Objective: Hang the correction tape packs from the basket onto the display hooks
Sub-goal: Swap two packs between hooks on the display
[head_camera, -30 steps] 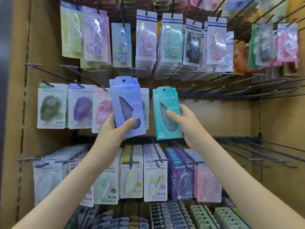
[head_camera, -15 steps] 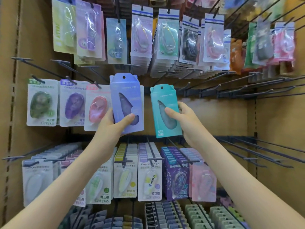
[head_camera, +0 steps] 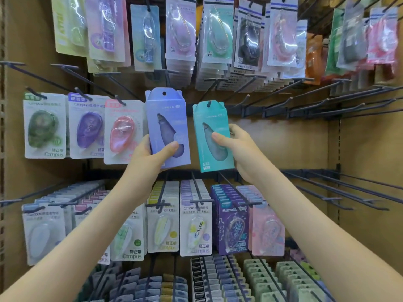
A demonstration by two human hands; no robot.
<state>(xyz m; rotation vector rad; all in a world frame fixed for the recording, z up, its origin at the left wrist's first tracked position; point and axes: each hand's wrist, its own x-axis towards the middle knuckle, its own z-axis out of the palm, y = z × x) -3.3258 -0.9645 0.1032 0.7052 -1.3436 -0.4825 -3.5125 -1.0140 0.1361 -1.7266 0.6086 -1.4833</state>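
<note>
My left hand (head_camera: 150,156) grips a lavender correction tape pack (head_camera: 166,118) by its lower edge, held upright in front of the middle row of the display. The hole at its top is free of any hook. My right hand (head_camera: 239,147) grips a teal correction tape pack (head_camera: 209,118) from its right side. A dark hook tip (head_camera: 209,103) shows through the hole at the teal pack's top. The basket is out of view.
Several bare hooks (head_camera: 305,105) stick out to the right of the teal pack. Green, purple and pink Campus packs (head_camera: 85,127) hang to the left. Full rows of packs (head_camera: 218,35) hang above and Campus packs (head_camera: 196,225) hang below. Brown cardboard walls (head_camera: 366,149) close both sides.
The teal pack has moved up and toward the display, and a hook tip now shows in its hole. The lavender pack stayed roughly in place. The view shifted slightly.
</note>
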